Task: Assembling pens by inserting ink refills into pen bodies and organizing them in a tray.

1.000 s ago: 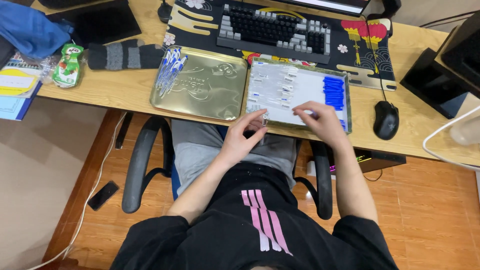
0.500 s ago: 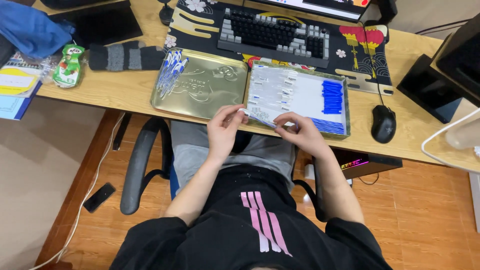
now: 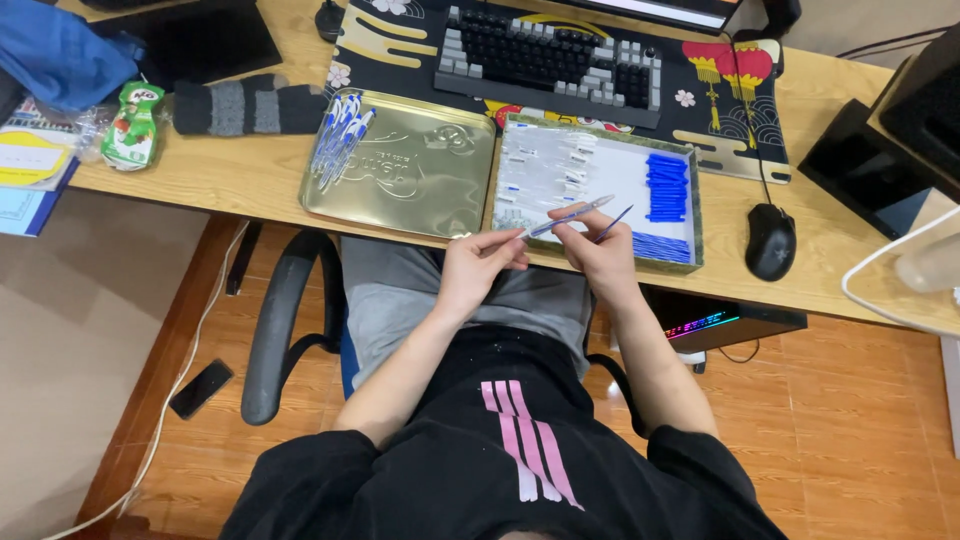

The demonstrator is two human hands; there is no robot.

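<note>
Together, left hand (image 3: pixel 478 268) and right hand (image 3: pixel 598 252) on clear pen barrel (image 3: pixel 566 216).

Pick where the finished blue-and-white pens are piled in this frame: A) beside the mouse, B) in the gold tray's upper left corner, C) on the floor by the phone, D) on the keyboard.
B: the pens lie bunched in the upper left corner of the gold tray, while the left hand and right hand hold a clear barrel and a thin refill over the box.
</note>
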